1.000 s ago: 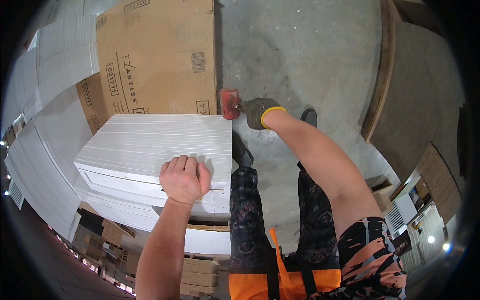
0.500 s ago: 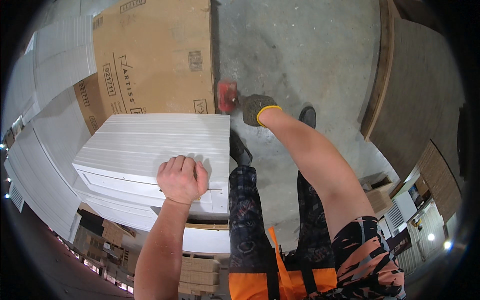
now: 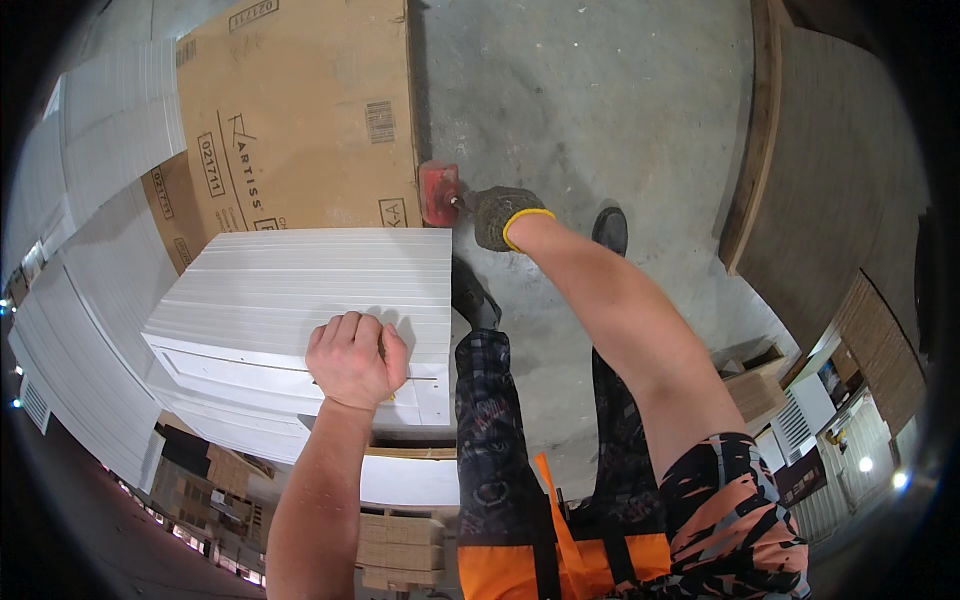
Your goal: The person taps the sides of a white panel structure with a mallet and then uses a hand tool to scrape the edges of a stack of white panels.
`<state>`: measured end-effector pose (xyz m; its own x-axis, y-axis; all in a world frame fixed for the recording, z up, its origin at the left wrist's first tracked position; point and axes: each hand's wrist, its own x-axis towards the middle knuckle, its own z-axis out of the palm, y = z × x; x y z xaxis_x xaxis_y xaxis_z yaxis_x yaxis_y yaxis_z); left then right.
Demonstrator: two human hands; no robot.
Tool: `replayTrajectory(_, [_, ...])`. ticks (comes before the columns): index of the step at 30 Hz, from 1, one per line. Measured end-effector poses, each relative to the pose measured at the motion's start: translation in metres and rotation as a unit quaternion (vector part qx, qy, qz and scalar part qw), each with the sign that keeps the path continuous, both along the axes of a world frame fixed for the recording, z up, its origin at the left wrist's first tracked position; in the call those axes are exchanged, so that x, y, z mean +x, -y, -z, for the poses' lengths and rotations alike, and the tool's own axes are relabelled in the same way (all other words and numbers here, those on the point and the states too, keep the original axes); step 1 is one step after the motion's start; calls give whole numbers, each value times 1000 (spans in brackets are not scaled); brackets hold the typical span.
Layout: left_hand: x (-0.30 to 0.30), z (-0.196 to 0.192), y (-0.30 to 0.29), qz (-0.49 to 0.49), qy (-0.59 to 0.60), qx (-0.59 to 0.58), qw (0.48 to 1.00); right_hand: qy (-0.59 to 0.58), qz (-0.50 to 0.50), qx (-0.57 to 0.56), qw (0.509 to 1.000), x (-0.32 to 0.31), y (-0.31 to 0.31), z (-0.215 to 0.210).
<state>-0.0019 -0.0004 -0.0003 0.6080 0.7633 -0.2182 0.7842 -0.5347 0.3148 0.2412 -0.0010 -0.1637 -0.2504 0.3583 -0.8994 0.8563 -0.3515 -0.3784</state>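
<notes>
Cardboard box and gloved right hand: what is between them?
In the head view, the red mallet is between the gloved right hand and the cardboard box, its head nearest the box; whether they touch is unclear.

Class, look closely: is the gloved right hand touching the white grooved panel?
Apart. The head view shows a strip of grey floor between the gloved right hand and the white grooved panel.

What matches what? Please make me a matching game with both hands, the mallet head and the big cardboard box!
Things:
1. Left hand
2. Cardboard box
3. Right hand
4. Mallet head

Matches:
A. Red
B. Gloved
C. Bare and curled
D. Brown with black printing

Right pairs: 1-C, 2-D, 3-B, 4-A
</notes>
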Motion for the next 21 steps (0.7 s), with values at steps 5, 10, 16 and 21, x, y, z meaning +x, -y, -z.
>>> replayTrajectory(5, [-1,-1,1,-2,-12,-11,1000,-7,3,27,1000,-1,5,2])
replayTrajectory(10, [0,-1,1,1,-5,-4,1000,-12,-1,5,1000,2,3,-1])
replayTrajectory(16, [-1,-2,2,2,-16,-11,1000,-26,-18,29,999,7,-4,-14])
replayTrajectory(21, [-3,4,4,-2,8,13,1000,-62,-37,36,997,9,-4,-12])
